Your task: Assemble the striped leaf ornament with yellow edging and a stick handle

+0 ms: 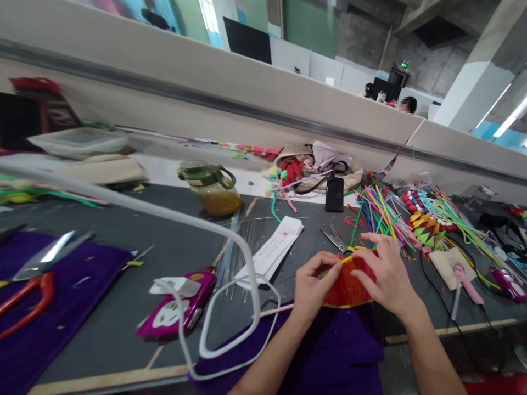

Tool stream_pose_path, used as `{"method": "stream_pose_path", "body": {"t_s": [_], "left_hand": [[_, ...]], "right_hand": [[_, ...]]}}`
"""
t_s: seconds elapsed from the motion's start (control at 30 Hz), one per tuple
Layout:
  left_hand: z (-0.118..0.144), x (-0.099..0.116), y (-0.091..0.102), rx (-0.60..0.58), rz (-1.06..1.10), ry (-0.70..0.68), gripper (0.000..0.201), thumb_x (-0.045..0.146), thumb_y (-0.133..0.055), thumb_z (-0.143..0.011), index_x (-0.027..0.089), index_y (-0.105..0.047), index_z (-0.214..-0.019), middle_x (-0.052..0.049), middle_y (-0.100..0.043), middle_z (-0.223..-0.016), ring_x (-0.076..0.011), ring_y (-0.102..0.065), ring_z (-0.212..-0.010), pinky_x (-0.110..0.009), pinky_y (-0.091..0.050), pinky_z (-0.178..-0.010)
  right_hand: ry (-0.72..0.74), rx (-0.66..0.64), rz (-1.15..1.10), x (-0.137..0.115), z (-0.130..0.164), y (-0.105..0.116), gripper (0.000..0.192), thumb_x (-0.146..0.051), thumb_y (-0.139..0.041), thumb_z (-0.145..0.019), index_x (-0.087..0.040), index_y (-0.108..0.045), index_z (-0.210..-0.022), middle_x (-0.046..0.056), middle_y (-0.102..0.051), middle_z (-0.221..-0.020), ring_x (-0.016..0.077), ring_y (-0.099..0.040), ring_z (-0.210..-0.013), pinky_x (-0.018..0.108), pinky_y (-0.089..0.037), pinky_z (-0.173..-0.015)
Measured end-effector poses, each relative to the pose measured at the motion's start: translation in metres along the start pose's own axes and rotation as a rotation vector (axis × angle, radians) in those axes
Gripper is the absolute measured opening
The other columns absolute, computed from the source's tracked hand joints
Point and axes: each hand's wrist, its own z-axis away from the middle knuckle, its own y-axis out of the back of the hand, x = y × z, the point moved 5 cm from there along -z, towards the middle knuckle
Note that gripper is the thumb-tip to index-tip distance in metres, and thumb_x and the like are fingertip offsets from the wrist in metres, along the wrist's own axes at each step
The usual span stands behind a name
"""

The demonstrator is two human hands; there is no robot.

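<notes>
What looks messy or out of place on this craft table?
Small coloured scraps litter the dark table near the scissors, and a jumble of ribbons spills from the beige bag. Both hands simply hold the red piece.

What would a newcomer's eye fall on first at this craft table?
Both hands, left hand and right hand, meet at lower centre on a red paper fan. Just behind, a heap of bright straws fans out to the right. A white cord loops across the foreground.
</notes>
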Motion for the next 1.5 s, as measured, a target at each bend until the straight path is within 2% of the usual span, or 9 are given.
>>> {"method": "stream_pose_path", "body": {"t_s": [0.5, 0.73, 1.0, 1.1, 1.23, 1.3, 1.33, 1.4, 1.5], "left_hand": [[-0.001, 0.001, -0.004, -0.032, 0.027, 0.007, 0.01, 0.023, -0.071, -0.074, 0.017, -0.067, -0.067, -0.004, -0.068, -0.075, -0.0176, -0.064, -0.073, -0.028, -0.052, -0.072], [-0.002, 0.002, -0.008, -0.068, 0.008, 0.013, 0.009, 0.023, -0.07, -0.076, 0.016, -0.069, -0.071, -0.004, -0.068, -0.076, -0.0175, -0.064, -0.074, -0.028, -0.052, -0.072], [0.001, -0.002, -0.012, -0.131, -0.074, 0.025, 0.008, 0.024, -0.067, -0.081, 0.017, -0.069, -0.081, -0.005, -0.072, -0.081, -0.0194, -0.067, -0.077, -0.03, -0.053, -0.075], [0.005, 0.008, -0.011, -0.097, -0.238, -0.102, 0.011, 0.023, -0.066, -0.083, 0.019, -0.068, -0.093, -0.007, -0.072, -0.091, -0.0215, -0.068, -0.086, -0.034, -0.053, -0.08], [0.025, 0.036, -0.01, 0.024, -0.466, -0.501, 0.03, 0.014, -0.069, -0.081, 0.022, -0.064, -0.109, -0.009, -0.069, -0.113, -0.0257, -0.061, -0.111, -0.042, -0.047, -0.096], [0.042, 0.045, -0.011, 0.05, -0.502, -0.664, 0.034, 0.008, -0.068, -0.079, 0.022, -0.064, -0.11, -0.009, -0.068, -0.112, -0.0259, -0.06, -0.112, -0.043, -0.046, -0.097], [0.05, 0.046, -0.01, 0.049, -0.5, -0.704, 0.034, 0.006, -0.068, -0.077, 0.023, -0.064, -0.107, -0.007, -0.069, -0.106, -0.0247, -0.061, -0.108, -0.041, -0.047, -0.095], [0.066, 0.041, -0.007, 0.043, -0.467, -0.675, 0.029, 0.004, -0.069, -0.075, 0.023, -0.065, -0.097, -0.004, -0.068, -0.093, -0.0212, -0.062, -0.093, -0.035, -0.049, -0.085], [0.083, 0.014, 0.003, 0.07, -0.358, -0.405, 0.015, 0.009, -0.068, -0.078, 0.023, -0.062, -0.083, -0.001, -0.061, -0.08, -0.0175, -0.058, -0.077, -0.029, -0.047, -0.072]], "right_hand": [[0.007, -0.013, 0.009, -0.004, -0.003, 0.002, 0.023, -0.026, -0.062, -0.088, -0.022, -0.063, -0.11, 0.013, -0.048, -0.13, 0.0313, -0.044, -0.118, 0.05, -0.038, -0.098], [0.061, -0.03, 0.048, -0.012, -0.007, -0.003, 0.016, -0.023, -0.061, -0.088, -0.021, -0.064, -0.103, 0.012, -0.05, -0.13, 0.0308, -0.045, -0.117, 0.051, -0.035, -0.099], [0.057, -0.034, 0.073, -0.007, -0.004, -0.005, 0.013, -0.022, -0.062, -0.087, -0.02, -0.064, -0.1, 0.012, -0.051, -0.129, 0.0311, -0.045, -0.116, 0.05, -0.035, -0.098], [0.054, -0.032, 0.082, -0.004, -0.003, -0.004, 0.012, -0.022, -0.062, -0.087, -0.02, -0.064, -0.099, 0.013, -0.052, -0.128, 0.0312, -0.045, -0.117, 0.05, -0.035, -0.098], [0.045, -0.038, 0.094, 0.001, -0.002, -0.003, 0.015, -0.023, -0.061, -0.088, -0.02, -0.063, -0.103, 0.013, -0.054, -0.127, 0.0309, -0.047, -0.115, 0.05, -0.036, -0.097], [0.037, -0.04, 0.095, 0.004, -0.001, -0.003, 0.015, -0.023, -0.061, -0.088, -0.02, -0.063, -0.103, 0.013, -0.055, -0.126, 0.0307, -0.048, -0.114, 0.049, -0.036, -0.096], [0.031, -0.042, 0.094, 0.006, -0.001, -0.002, 0.015, -0.022, -0.061, -0.088, -0.02, -0.063, -0.103, 0.013, -0.055, -0.125, 0.0305, -0.049, -0.114, 0.05, -0.036, -0.096], [0.021, -0.044, 0.091, 0.008, 0.0, -0.002, 0.016, -0.021, -0.062, -0.087, -0.02, -0.063, -0.103, 0.012, -0.057, -0.123, 0.0299, -0.05, -0.113, 0.05, -0.035, -0.096], [0.006, -0.05, 0.082, 0.013, 0.002, -0.001, 0.018, -0.019, -0.063, -0.086, -0.021, -0.062, -0.104, 0.011, -0.058, -0.121, 0.0286, -0.052, -0.113, 0.05, -0.034, -0.098]]}}
